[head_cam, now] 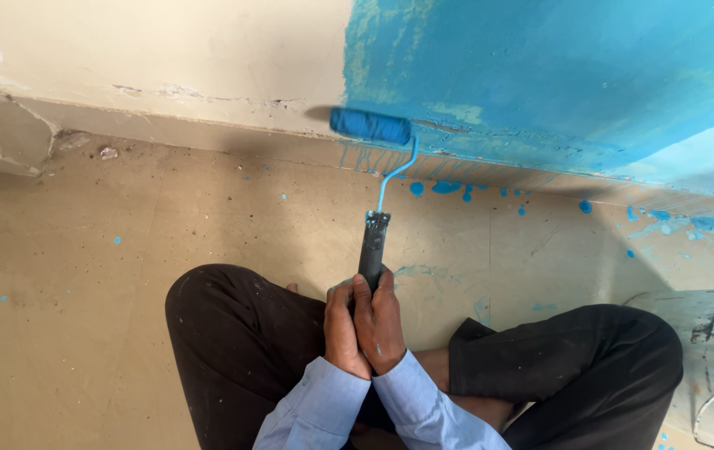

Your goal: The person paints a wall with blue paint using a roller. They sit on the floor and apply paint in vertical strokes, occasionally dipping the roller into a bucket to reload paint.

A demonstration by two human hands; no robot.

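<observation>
Bare cream wall (165, 58) fills upper left of frame; L hand (342, 329) and R hand (379, 323), pressed together, both wrapped tight round the black grip of the paint roller (371, 127) at lower centre. Roller sleeve sits top centre, at the wall foot where the blue painted patch (557, 75) begins. Judgement: keep sleeve flat to wall, light even pressure, overlap the wet edge, mind drips on floor (82, 267). No tray/bucket in view.

Tan floor (82, 333) — blue paint drips (449, 187), debris (108, 152), seated person's dark-trousered legs (232, 333)
</observation>
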